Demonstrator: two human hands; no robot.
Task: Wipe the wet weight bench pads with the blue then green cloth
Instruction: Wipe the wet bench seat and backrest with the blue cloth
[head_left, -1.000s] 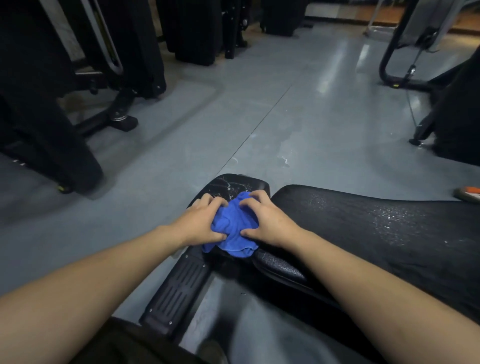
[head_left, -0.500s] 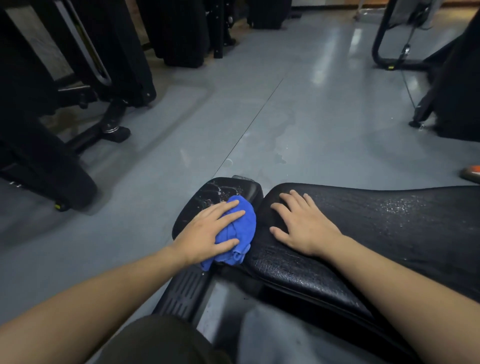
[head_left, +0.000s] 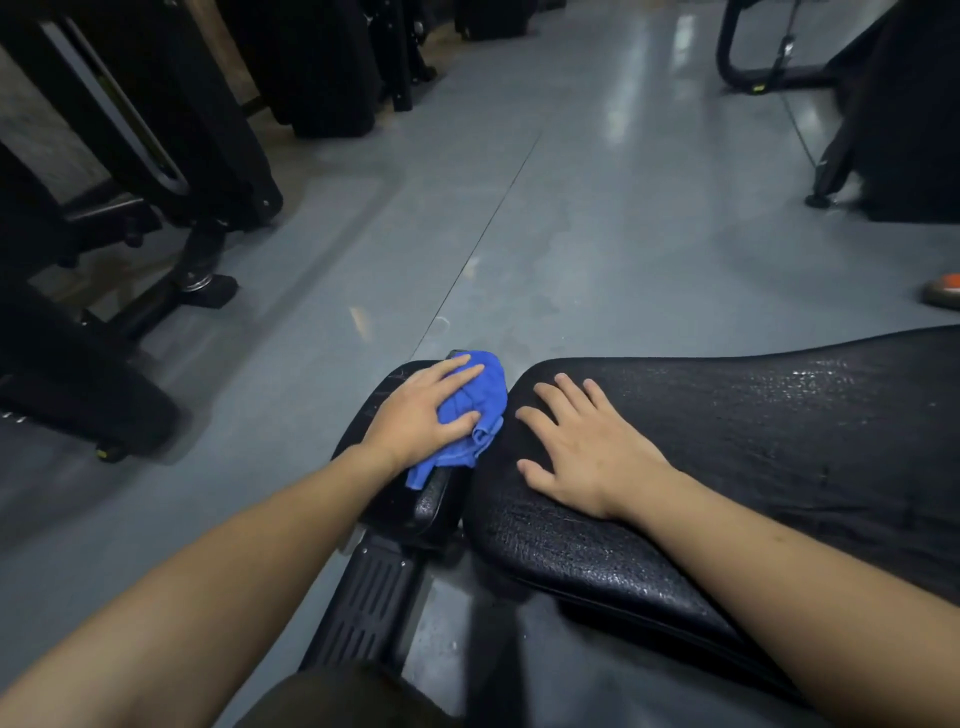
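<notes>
While the left hand (head_left: 423, 415) lies on the blue cloth (head_left: 470, 410), we note its fingers stretched nearly straight across the bunched fabric, pressing it down onto the small seat pad (head_left: 387, 467) rather than curling round it; the cloth sits at the far end of that pad, one crumpled tail trailing toward us past the thumb. We see the right hand (head_left: 587, 452) flat on the near end of the long back pad (head_left: 779, 441), fingers spread and straight, holding nothing. The two pads lie side by side with a narrow gap between them, and the cloth's right edge reaches that gap. We record fine droplets glinting on the long pad's textured black surface, thickest toward its far right. Below the small pad a ribbed black footplate (head_left: 371, 597) runs toward us. The bench stands on a glossy grey floor (head_left: 597, 208); dark machine frames (head_left: 156, 156) stand to the left, and an orange shoe (head_left: 943, 291) shows at the right edge
</notes>
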